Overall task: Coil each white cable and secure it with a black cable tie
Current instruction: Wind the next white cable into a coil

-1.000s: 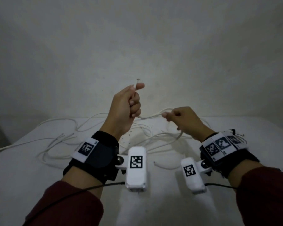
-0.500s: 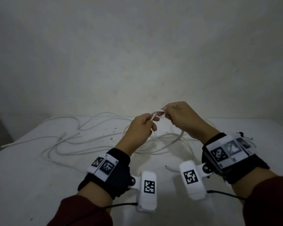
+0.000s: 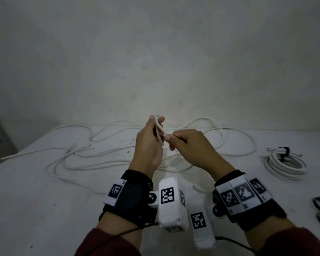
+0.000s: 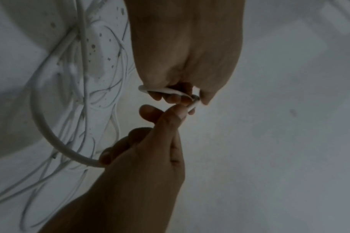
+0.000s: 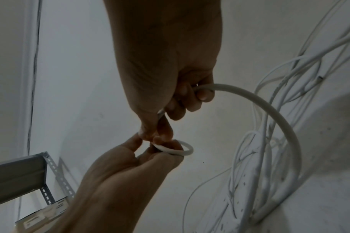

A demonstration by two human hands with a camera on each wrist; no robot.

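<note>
Overhead, both hands' grip pinches a white cable (image 3: 160, 131) above a speckled white table (image 3: 44, 191), grey wall (image 3: 155, 61) behind.

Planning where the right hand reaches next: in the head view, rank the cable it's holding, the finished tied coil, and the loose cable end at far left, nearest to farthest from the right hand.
From the right hand:
1. White cable, pinched in its fingers, centre.
2. Tied coil, on the table to its right.
3. Loose cable end, far left edge.
</note>
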